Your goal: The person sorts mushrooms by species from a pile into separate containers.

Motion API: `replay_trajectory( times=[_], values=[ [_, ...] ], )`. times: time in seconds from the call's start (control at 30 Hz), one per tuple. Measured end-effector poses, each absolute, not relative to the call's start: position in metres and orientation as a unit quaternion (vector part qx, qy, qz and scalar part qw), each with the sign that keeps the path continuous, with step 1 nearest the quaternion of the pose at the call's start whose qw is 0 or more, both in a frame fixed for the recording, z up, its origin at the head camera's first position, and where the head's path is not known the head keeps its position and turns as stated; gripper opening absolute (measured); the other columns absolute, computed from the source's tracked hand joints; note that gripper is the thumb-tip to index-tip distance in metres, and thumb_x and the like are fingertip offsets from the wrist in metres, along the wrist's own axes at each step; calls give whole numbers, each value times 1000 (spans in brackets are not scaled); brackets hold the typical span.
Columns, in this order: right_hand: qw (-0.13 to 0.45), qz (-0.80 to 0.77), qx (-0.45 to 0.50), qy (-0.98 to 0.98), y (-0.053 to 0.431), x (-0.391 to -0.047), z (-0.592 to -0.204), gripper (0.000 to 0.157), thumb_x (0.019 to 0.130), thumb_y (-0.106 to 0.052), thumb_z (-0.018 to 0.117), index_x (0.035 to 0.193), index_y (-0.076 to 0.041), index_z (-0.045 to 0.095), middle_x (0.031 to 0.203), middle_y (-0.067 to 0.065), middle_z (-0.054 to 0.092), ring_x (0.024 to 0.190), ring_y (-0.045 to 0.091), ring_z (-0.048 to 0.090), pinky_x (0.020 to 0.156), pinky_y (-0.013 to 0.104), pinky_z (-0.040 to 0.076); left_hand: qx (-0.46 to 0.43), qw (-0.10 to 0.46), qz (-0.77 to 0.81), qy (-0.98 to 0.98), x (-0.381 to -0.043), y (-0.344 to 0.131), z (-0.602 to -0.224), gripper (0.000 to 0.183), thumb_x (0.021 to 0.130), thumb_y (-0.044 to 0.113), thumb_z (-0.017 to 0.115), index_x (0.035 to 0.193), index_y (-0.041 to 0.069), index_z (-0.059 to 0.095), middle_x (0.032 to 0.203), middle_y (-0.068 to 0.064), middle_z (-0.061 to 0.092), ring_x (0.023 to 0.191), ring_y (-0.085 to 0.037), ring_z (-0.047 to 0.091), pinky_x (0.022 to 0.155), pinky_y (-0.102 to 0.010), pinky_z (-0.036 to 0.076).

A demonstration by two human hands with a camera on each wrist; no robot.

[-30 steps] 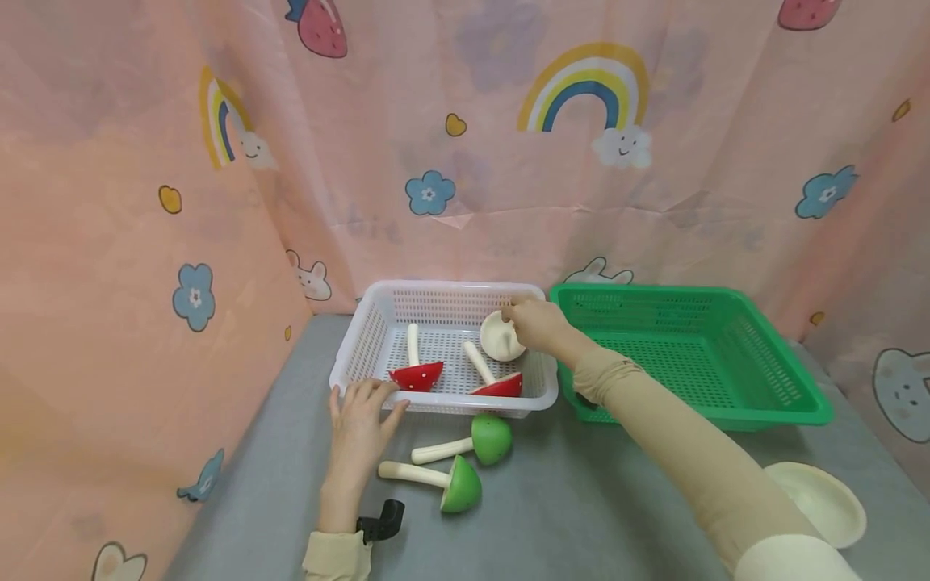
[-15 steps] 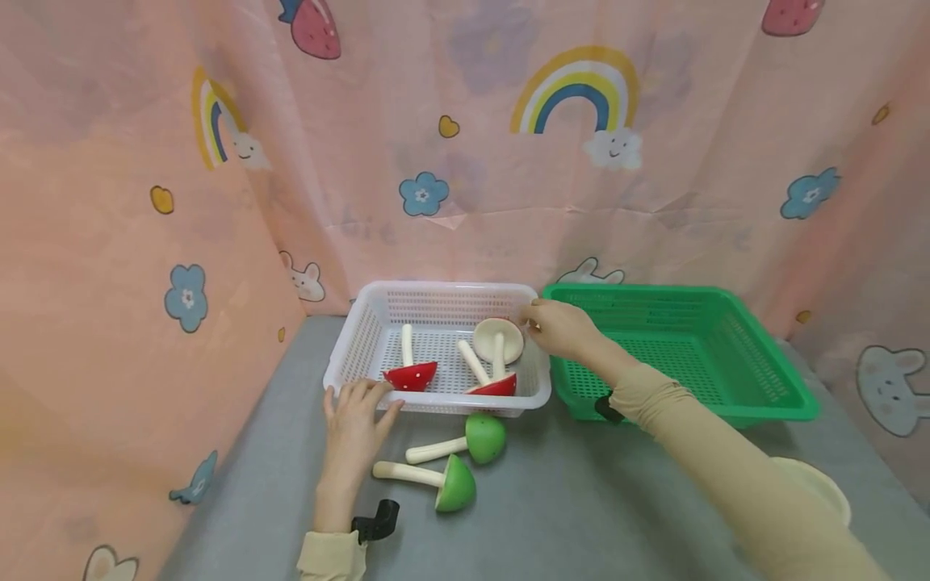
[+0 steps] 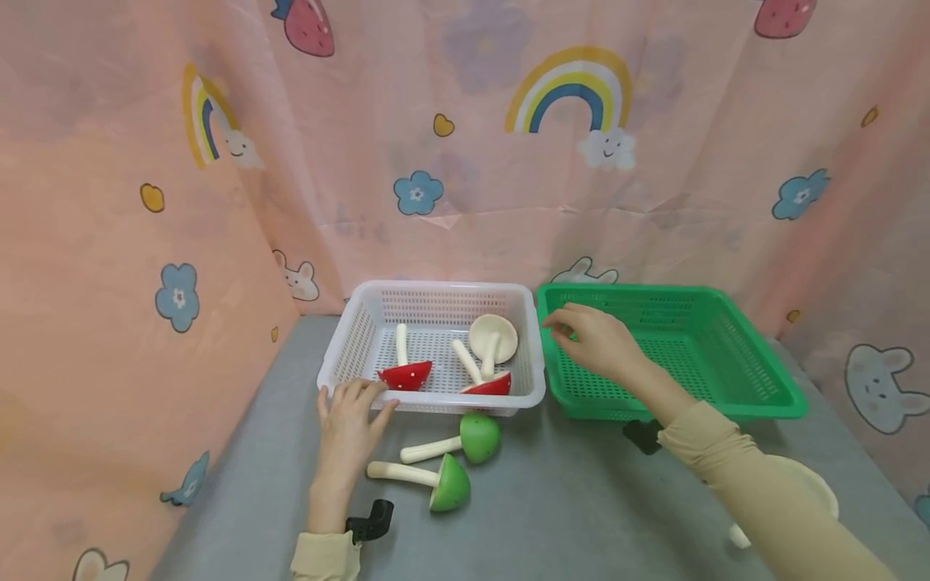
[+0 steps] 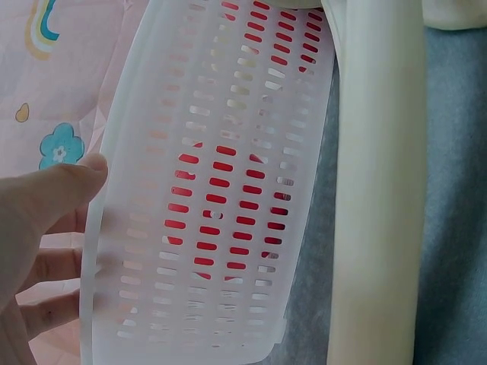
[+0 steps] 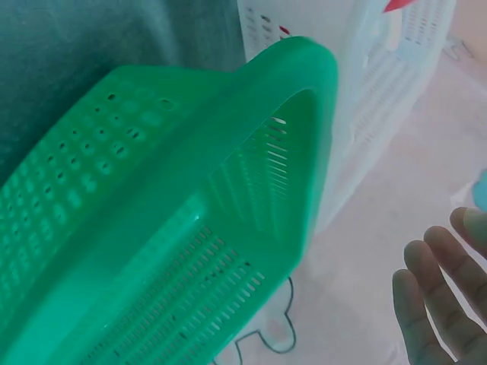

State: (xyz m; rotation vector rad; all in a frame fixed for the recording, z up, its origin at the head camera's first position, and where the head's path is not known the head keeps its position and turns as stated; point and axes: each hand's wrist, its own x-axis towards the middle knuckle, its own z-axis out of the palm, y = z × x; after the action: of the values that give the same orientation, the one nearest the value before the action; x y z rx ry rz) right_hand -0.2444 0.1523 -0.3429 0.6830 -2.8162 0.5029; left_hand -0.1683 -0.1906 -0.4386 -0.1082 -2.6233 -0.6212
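Note:
My left hand (image 3: 352, 424) grips the near left rim of the white basket (image 3: 436, 400), its thumb outside and fingers over the edge. Inside the basket lie a red toy mushroom (image 3: 405, 376), another red one (image 3: 492, 386) at the right, and one with its pale underside (image 3: 501, 327) showing. My right hand (image 3: 596, 339) holds nothing and hovers over the left side of the green basket (image 3: 772, 355), fingers relaxed. Two green toy mushrooms (image 3: 479, 438) (image 3: 452, 484) lie on the grey table in front of the white basket.
The baskets stand side by side against a pink patterned curtain (image 3: 465, 242). At the right, a pale round piece (image 3: 817, 488) lies partly behind my right forearm, with a white stem end (image 3: 739, 537) beside it. A pale stem (image 4: 377, 190) looms in the left wrist view.
My right hand has let go of the pale-underside mushroom in the white basket and drawn right, over the green basket. My left hand has stayed at the rim. The view has shifted slightly.

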Motion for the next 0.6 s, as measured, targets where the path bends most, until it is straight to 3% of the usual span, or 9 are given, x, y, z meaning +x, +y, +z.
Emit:
replay_trajectory(
  times=[0.6],
  values=[
    [207,184,224,-935,206,-176,-331,20,89,-10,66,107,-15,70,96,-3,69,85,14,63,66,33,50,-43,228,-222,-947,-169,-191,-441,28,83,27,75,107,12,70,108,-11,64,115,-34,51,111,-66,16]
  ],
)
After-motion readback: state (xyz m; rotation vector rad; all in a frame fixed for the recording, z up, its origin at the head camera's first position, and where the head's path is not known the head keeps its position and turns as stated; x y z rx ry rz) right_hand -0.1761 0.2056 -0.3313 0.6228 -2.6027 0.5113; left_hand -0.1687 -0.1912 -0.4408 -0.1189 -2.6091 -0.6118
